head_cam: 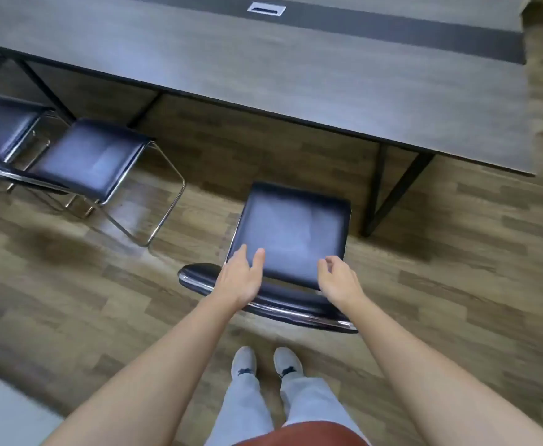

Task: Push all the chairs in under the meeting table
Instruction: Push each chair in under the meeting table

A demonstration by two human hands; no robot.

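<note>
A black padded chair [296,226] with a chrome frame stands directly in front of me, its seat short of the grey meeting table's [263,75] near edge. Its backrest [199,275] runs across below my hands. My left hand [239,278] reaches over the backrest with straight fingers above the seat's left rear corner. My right hand [339,278] hovers over the seat's right rear, fingers loosely curled, holding nothing. Whether either hand touches the chair is unclear. Two more black chairs [93,156] [0,123] stand at the left, pulled out from the table.
The table's black legs [392,194] stand just right of the chair in front of me. A cable port [266,9] sits in the table's dark centre strip. Wood-look floor [70,268] lies all around. My feet [267,362] are behind the backrest.
</note>
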